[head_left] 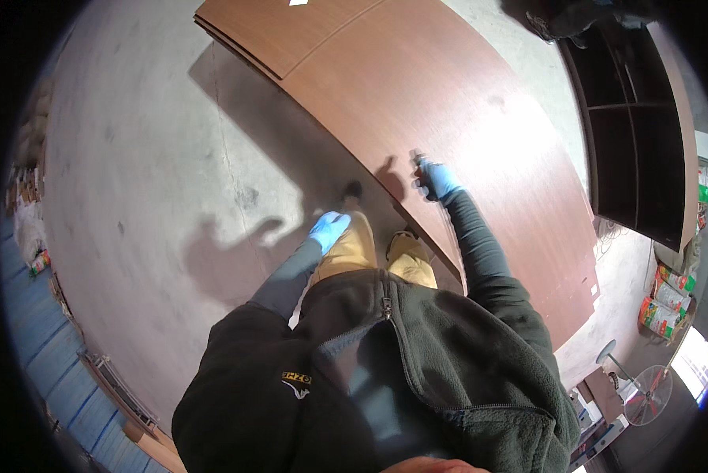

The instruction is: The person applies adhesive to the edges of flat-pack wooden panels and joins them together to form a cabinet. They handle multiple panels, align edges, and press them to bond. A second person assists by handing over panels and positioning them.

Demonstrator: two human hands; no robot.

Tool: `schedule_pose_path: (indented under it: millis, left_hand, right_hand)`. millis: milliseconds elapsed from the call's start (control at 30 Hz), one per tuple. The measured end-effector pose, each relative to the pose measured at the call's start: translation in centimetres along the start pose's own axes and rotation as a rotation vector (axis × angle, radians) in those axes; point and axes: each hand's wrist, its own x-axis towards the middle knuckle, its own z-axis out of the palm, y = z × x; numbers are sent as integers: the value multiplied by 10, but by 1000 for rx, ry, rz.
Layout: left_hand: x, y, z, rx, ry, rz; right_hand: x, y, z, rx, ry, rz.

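Observation:
My right hand (437,180), in a blue glove with dark fingers, hovers over or near a large brown panel (417,87). Motion smears its fingertips, but thumb and fingers look apart, and I see nothing held between them. A dark shadow of the hand falls on the panel beside it. My left hand (330,230), also gloved in blue, is low in front of my left thigh. Its fingers turn away from view, so their pose is unclear. The panel's near edge runs diagonally past my legs, and another board layer shows beneath its far-left corner.
A dark open shelf unit (638,134) stands at the right. Behind it are colourful bags (663,315) and a round fan (648,394). Blue slatted material (62,370) lies along the left rim. Grey floor (133,181) spreads left of the panel.

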Motion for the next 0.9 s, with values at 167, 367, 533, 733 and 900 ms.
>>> schedule_pose_path:
  millis: [167, 367, 533, 733, 900]
  left_hand:
    - [58, -56, -92, 68, -20, -248]
    - [128, -81, -218, -83, 139, -315]
    - [193, -34, -280, 353, 290, -191]
    - [275, 57, -333, 539, 619, 164]
    - [366, 82, -415, 712, 692, 286]
  right_hand:
    - [93, -78, -67, 496, 477, -16]
    - [118, -169, 150, -464, -415, 75]
    - [147, -224, 181, -695, -296, -4]
    - [184, -327, 50, 447, 695, -114]
    - [202, -423, 122, -164, 303, -216]
